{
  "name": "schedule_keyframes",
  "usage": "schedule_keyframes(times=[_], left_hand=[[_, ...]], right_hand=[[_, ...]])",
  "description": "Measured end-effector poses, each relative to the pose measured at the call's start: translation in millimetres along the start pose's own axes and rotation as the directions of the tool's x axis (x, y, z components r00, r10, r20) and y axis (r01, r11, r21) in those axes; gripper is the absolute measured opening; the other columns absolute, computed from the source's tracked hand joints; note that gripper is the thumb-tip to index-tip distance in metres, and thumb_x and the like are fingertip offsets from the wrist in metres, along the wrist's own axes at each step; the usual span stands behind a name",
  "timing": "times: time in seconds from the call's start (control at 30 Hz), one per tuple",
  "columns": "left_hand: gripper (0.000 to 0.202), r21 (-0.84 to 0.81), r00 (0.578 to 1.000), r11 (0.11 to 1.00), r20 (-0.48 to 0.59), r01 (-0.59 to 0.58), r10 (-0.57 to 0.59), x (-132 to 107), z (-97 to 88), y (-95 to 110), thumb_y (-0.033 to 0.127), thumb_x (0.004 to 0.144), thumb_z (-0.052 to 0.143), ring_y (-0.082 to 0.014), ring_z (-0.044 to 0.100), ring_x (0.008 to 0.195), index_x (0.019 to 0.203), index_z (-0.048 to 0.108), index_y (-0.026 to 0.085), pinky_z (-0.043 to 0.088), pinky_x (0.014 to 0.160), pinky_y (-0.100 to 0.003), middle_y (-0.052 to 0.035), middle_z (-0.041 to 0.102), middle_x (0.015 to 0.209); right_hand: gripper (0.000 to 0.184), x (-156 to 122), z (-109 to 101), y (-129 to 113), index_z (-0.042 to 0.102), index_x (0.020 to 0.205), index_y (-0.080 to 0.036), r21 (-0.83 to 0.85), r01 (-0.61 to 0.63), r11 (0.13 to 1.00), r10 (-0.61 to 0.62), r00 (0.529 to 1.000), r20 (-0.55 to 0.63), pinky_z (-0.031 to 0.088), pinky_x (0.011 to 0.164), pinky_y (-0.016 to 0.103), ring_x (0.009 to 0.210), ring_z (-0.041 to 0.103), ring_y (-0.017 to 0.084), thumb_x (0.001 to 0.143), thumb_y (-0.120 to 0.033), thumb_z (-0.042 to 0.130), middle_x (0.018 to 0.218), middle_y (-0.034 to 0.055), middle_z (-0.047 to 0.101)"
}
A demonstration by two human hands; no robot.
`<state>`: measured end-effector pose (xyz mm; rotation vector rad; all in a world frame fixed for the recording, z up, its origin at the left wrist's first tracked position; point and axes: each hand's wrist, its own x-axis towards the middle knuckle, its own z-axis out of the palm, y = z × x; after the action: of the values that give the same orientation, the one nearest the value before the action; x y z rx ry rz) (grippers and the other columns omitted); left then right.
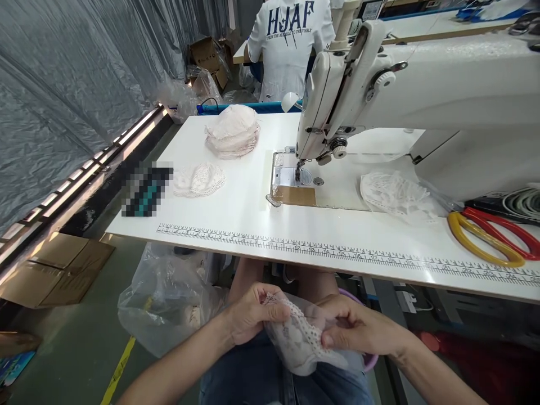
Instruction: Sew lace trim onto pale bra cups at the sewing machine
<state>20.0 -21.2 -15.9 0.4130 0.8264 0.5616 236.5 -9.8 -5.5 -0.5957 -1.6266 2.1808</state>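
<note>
Head view: at the bottom centre, the left hand (255, 315) and right hand (358, 329) have fingers (276, 312) clamped on a sheer lace-trimmed piece (297, 347), apparently a spreading or checking step, where the next move calls for keeping it untwisted.

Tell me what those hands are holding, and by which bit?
A thin whitish cloth, pinched along its lacy band: left fingers at one place, right fingers farther along.
</note>
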Motion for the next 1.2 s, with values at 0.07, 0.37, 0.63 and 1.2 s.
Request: schedule_keyframes(times=[0.07,0.37,0.63,1.2], left_hand=[[0.038,0.005,1.000,1.000,-0.013,0.019,-0.019,-3.6,-0.1,2.5,0.031,0.045,0.090,-0.0088,0.055,0.049,0.055,0.060,0.010,0.042,0.049,-0.018,-0.0020,0.063,0.054],[0.046,-0.006,0.999,1.000,0.037,-0.014,0.014,-9.7,-4.4,0.5,0.033,0.049,0.089,-0.0081,0.054,0.046,0.058,0.049,0.013,0.041,0.044,-0.016,-0.0002,0.062,0.054],[0.038,0.091,0.998,0.995,0.050,-0.034,0.030,-9.9,-1.4,6.0,0.030,0.050,0.088,-0.0083,0.057,0.054,0.072,0.064,0.010,0.044,0.053,-0.017,-0.0022,0.066,0.064],[0.031,-0.076,1.000,0.997,0.016,0.001,0.000,-8.5,-7.3,3.0,0.032,0.057,0.085,-0.0113,0.061,0.055,0.069,0.068,0.010,0.047,0.053,-0.019,-0.0047,0.067,0.063]], right_hand=[[0.031,0.0,-0.3,1.5,0.060,0.070,-0.011,0.001,-0.015,1.000,0.015,1.000,-0.026,0.033,0.058,0.023,0.063,0.044,0.011,0.084,-0.038,0.063,0.067,-0.0006,0.050],[0.030,-4.9,-4.1,1.9,0.062,0.069,-0.011,0.014,-0.053,0.998,0.054,0.995,-0.079,0.030,0.055,0.023,0.060,0.041,0.009,0.083,-0.037,0.065,0.065,-0.0019,0.047],[0.024,-1.7,0.5,1.0,0.066,0.080,-0.012,0.017,-0.072,0.997,0.073,0.995,-0.060,0.037,0.060,0.023,0.067,0.048,0.012,0.076,-0.034,0.073,0.074,0.0002,0.053],[0.027,-4.0,-2.7,4.2,0.071,0.073,-0.010,0.068,-0.053,0.996,0.059,0.995,-0.076,0.041,0.059,0.024,0.064,0.054,0.013,0.076,-0.037,0.072,0.068,0.0028,0.061]])
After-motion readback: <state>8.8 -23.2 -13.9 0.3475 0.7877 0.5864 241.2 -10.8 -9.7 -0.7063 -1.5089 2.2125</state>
